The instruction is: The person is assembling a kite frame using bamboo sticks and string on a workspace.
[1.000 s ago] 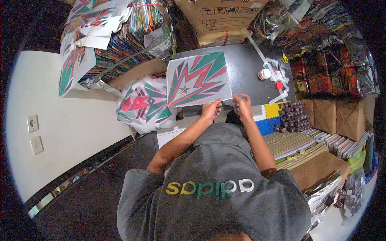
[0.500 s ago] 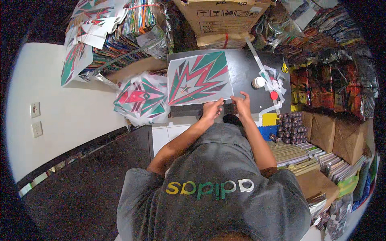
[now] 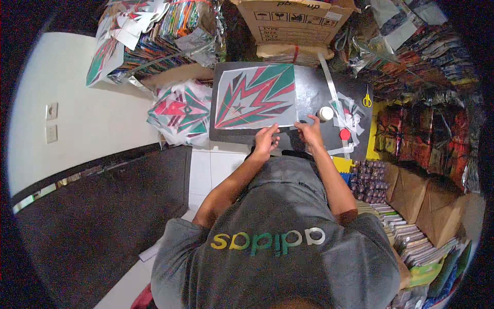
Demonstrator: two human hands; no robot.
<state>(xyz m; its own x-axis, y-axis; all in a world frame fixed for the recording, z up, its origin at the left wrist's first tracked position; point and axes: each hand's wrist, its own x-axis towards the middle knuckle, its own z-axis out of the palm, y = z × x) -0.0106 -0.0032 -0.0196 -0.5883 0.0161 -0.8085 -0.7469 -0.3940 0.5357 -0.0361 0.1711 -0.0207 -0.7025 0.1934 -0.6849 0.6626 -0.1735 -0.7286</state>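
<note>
A thin white sheet [image 3: 256, 98] with angular green, red and dark shapes and a small star lies over the dark tabletop [image 3: 306, 77]. At its near edge my left hand [image 3: 266, 141] has thumb and index finger on the border, the other fingers curled in. Close by, my right hand [image 3: 311, 136] touches the near right corner with its thumb; the index finger is raised and bent. What the fingers do under the sheet is partly hidden. A white round container [image 3: 324, 114] stands just beyond my right hand, with a red lid [image 3: 345, 134] nearer.
Left of the table is a pile of similar patterned sheets [image 3: 181, 113]. Yellow scissors [image 3: 367, 100] and white scraps [image 3: 348, 116] lie on the table's right side. A cardboard box [image 3: 296, 33] stands behind. Stacked, plastic-wrapped goods [image 3: 401, 131] crowd the right.
The view has shifted slightly. The sheet lies flatter, with its right edge more upright. My hands stay at its near edge, the left one nearly in place.
</note>
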